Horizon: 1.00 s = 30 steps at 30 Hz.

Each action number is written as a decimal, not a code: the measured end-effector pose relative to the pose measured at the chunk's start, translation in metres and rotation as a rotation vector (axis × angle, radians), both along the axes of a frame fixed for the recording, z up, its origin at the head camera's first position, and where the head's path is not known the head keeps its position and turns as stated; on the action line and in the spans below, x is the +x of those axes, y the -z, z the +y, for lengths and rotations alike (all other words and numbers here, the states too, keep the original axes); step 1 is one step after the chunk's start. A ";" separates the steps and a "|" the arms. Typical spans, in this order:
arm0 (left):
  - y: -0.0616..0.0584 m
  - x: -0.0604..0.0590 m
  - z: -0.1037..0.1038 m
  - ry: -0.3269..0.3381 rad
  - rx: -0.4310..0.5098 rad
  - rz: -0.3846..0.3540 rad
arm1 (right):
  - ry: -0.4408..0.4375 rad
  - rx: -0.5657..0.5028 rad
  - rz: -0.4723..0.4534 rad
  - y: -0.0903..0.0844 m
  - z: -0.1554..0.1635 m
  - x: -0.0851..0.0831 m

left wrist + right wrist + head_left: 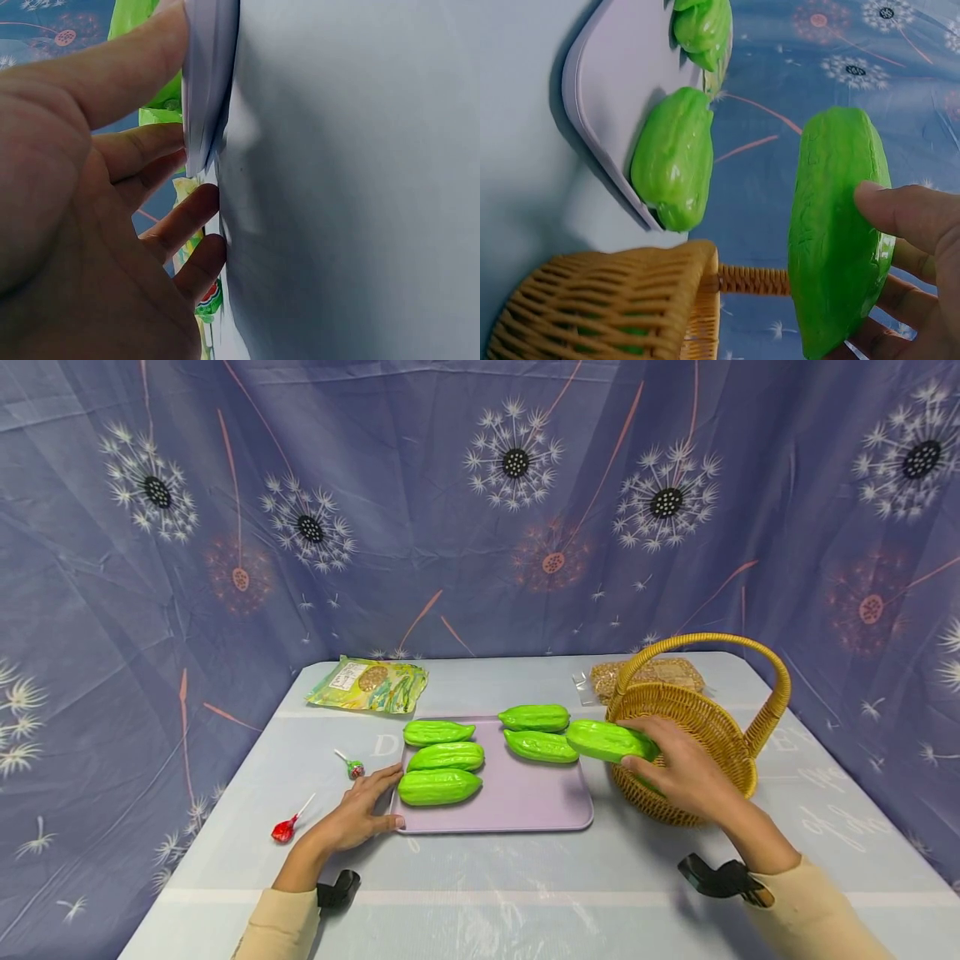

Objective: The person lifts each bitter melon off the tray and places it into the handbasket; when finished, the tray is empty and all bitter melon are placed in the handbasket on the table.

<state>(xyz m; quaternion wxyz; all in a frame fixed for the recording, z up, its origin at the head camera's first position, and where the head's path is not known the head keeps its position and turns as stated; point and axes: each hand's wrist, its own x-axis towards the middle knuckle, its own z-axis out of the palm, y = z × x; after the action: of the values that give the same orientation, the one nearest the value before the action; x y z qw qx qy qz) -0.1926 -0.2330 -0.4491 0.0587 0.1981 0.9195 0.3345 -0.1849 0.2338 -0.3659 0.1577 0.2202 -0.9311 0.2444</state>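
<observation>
My right hand holds a green, ribbed bitter melon between thumb and fingers, raised at the left side of the wicker basket. In the right wrist view the held bitter melon hangs clear of the basket's rim. Something green shows through the weave. A lilac tray carries three bitter melons on its left and two more at its back right. My left hand rests at the tray's left edge, its fingers fairly straight. The left thumb touches the rim.
Left of the tray lie a red lollipop and a green-wrapped lollipop. A green printed packet is at the back left. Behind the basket sits a clear bag of brown grains. A dandelion-patterned curtain hangs behind the table.
</observation>
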 end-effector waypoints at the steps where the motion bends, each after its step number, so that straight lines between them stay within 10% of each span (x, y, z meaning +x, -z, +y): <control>1: 0.000 0.000 0.000 0.000 0.001 -0.001 | 0.001 0.003 0.006 0.000 0.002 0.000; 30: 0.001 0.000 0.000 0.006 -0.010 0.022 | 0.078 -0.005 -0.017 -0.003 0.041 0.001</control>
<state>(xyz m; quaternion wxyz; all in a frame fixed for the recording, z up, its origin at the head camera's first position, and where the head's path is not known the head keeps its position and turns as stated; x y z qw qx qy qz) -0.1923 -0.2334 -0.4500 0.0506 0.2042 0.9211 0.3275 -0.1835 0.2745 -0.3627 0.1594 0.1814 -0.9397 0.2422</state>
